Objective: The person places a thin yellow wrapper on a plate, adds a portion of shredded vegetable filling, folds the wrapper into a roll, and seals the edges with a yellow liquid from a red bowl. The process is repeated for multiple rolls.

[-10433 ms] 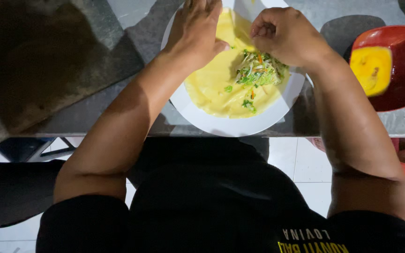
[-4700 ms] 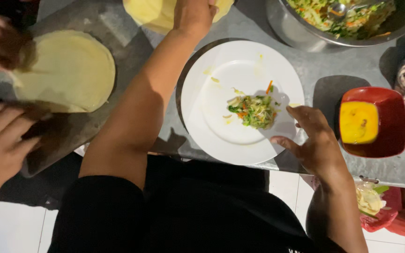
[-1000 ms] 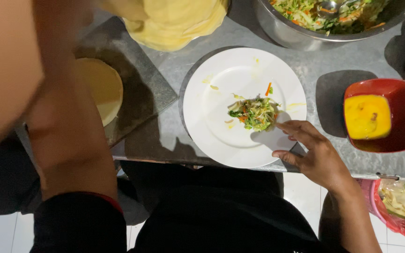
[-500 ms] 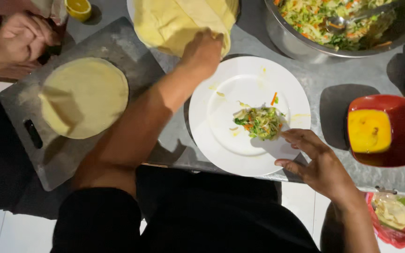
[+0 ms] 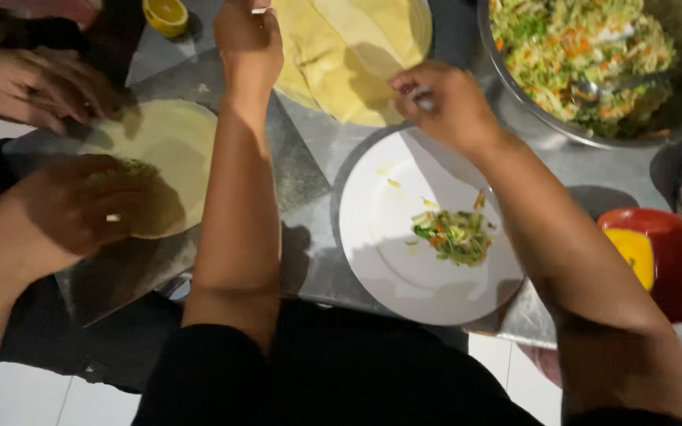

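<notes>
A stack of thin yellow wrappers [image 5: 333, 63] lies at the far edge of the grey counter. My left hand [image 5: 248, 43] rests on its left side, with the fingertips cut off by the frame's top. My right hand [image 5: 445, 102] pinches the near edge of the top wrapper, which is partly lifted and folded. Just below it stands a white plate [image 5: 388, 268] with a small heap of shredded vegetable filling [image 5: 455, 235] near its middle.
A steel bowl [image 5: 515, 102] of mixed vegetables with a spoon stands at the top right. A red square dish [image 5: 676, 268] of yellow liquid sits at the right. At the left, another person's hands [image 5: 80, 209] work a wrapper [image 5: 171, 150] on a board. A halved citrus [image 5: 166, 14] lies at the top left.
My right hand has left the plate's near rim and moved up to the wrapper stack, where it now pinches a sheet. My left hand stays on the stack.
</notes>
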